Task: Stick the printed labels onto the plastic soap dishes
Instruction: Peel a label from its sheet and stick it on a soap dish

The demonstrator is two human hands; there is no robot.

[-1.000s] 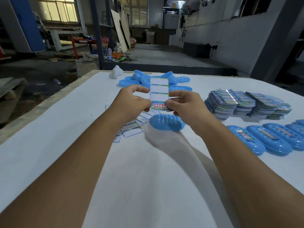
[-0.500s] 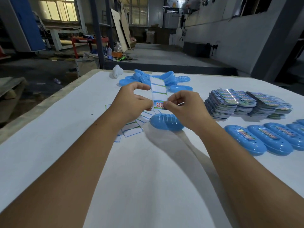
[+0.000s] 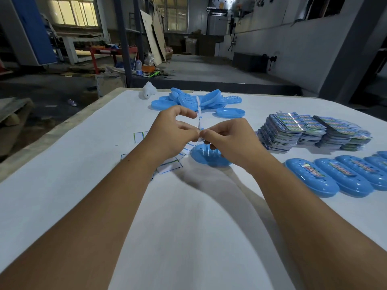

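My left hand [image 3: 171, 136] and my right hand [image 3: 227, 139] meet in mid-air over the white table [image 3: 83, 185]. Both pinch the lower end of a label strip [image 3: 199, 114], which stands upright and edge-on to the camera. Just below the hands a blue plastic soap dish [image 3: 206, 156] lies upside down on the table, partly hidden by my right hand. A row of blue soap dishes with labels [image 3: 312, 176] lies at the right. A pile of unlabelled blue dishes [image 3: 196, 101] sits at the far side.
Stacks of printed label sheets [image 3: 314, 130] stand at the right behind the labelled row. Empty backing sheets [image 3: 169, 164] lie under my left wrist. A small white object [image 3: 148, 91] stands at the far table edge. The table's left edge drops to a cluttered workshop floor.
The label strip has turned from facing the camera to edge-on. My hands have closed together on its lower end.
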